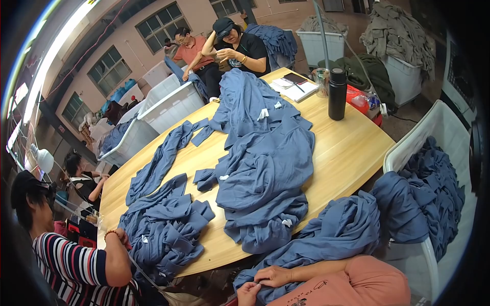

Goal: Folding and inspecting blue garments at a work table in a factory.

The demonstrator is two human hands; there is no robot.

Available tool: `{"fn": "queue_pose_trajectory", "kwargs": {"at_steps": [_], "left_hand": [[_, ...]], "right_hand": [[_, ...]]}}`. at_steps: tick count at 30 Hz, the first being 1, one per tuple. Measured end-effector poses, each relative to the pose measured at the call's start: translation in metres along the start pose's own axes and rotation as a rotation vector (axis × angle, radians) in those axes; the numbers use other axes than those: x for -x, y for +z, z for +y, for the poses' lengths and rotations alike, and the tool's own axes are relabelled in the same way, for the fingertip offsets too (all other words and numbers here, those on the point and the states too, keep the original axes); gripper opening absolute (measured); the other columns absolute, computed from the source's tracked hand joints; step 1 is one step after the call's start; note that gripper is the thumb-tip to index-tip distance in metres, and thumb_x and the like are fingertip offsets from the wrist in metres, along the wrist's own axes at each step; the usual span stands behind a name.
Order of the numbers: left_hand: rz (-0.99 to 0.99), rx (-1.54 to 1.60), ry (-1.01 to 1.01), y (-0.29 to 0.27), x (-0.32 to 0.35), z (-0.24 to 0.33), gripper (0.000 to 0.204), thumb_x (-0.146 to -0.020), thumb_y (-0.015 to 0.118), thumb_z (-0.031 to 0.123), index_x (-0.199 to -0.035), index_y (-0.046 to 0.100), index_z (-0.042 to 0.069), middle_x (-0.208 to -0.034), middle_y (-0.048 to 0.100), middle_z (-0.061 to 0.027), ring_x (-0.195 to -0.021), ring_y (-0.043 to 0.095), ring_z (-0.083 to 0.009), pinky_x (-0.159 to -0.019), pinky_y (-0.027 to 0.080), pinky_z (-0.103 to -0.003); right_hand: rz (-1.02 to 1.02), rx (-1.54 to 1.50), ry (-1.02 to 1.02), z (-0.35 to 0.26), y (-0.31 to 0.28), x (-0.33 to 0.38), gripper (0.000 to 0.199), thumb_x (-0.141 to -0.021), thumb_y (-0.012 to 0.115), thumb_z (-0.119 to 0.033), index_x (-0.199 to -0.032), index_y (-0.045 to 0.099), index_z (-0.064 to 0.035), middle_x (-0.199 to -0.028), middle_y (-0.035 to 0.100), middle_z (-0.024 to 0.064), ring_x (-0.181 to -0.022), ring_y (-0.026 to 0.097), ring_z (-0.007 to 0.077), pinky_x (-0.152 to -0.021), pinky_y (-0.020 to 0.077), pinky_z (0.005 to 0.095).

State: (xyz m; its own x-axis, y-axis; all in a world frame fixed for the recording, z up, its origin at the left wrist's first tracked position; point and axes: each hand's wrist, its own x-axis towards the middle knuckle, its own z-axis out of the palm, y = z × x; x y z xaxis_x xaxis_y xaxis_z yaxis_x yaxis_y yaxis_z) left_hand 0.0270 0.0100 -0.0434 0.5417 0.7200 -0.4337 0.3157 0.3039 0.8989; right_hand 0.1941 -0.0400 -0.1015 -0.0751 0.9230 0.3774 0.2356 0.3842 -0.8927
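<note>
At the lower edge, my right hand [273, 276] reaches in from the right with its fingers bent down onto a blue garment [334, 222]. Just left of it and lower, my left hand [248, 294] pinches the same cloth. Fingertips of both hands meet at one small spot, and what lies between them is too small to make out. The garment runs from beneath my hands up to the right, along the table's near edge. In front of me a big heap of blue garments [265, 178] with small white tags covers the middle of the table.
Another blue pile [163, 234] lies on the wooden table [352, 148] beside a co-worker in a striped shirt [76, 260]. A black bottle [337, 94], a glass jar [322, 81] and a notebook [301, 92] stand farther back. At right is a white bin [436, 120] of blue garments. Other people sit beyond.
</note>
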Motion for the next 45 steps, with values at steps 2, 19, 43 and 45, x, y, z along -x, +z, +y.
{"fn": "queue_pose_trajectory", "kwargs": {"at_steps": [2,19,43,45], "left_hand": [[0.014,0.094,-0.003,-0.001,0.006,0.013,0.011,-0.082,0.063,0.011,-0.087,0.065,0.002,-0.08,0.063,-0.0036,-0.075,0.056,-0.0127,-0.069,0.046,-0.027],[-0.106,-0.865,0.621,-0.012,-0.047,-0.012,0.023,-0.073,0.061,0.009,-0.095,0.068,0.01,-0.106,0.062,-0.0103,-0.098,0.057,-0.0307,-0.084,0.045,-0.039],[0.164,0.18,0.088,0.009,0.032,0.045,0.007,-0.083,0.06,0.005,-0.089,0.061,0.004,-0.074,0.055,0.0023,-0.067,0.05,-0.0074,-0.061,0.043,-0.022],[0.072,0.374,-0.079,0.016,0.033,0.053,0.007,-0.086,0.058,0.008,-0.091,0.061,0.004,-0.078,0.058,-0.001,-0.072,0.054,-0.0109,-0.065,0.046,-0.025]], "right_hand": [[-0.041,-0.054,-0.086,-0.02,-0.006,-0.004,0.028,-0.075,0.061,-0.01,-0.101,0.055,-0.0057,-0.095,0.06,0.0112,-0.084,0.061,0.0318,-0.07,0.0492,0.0378],[0.017,0.305,-0.27,-0.004,0.002,0.008,0.019,-0.08,0.062,-0.014,-0.098,0.058,-0.0083,-0.077,0.057,0.0073,-0.063,0.059,0.0277,-0.052,0.0459,0.0359],[0.064,0.157,-0.322,-0.028,-0.01,-0.001,0.022,-0.078,0.066,-0.014,-0.097,0.061,-0.0066,-0.072,0.055,0.0077,-0.06,0.057,0.0277,-0.052,0.0443,0.0357],[0.065,0.231,-0.371,-0.026,-0.009,0.002,0.02,-0.079,0.066,-0.017,-0.095,0.061,-0.0079,-0.066,0.049,0.007,-0.056,0.054,0.0263,-0.048,0.0412,0.0365]]}}
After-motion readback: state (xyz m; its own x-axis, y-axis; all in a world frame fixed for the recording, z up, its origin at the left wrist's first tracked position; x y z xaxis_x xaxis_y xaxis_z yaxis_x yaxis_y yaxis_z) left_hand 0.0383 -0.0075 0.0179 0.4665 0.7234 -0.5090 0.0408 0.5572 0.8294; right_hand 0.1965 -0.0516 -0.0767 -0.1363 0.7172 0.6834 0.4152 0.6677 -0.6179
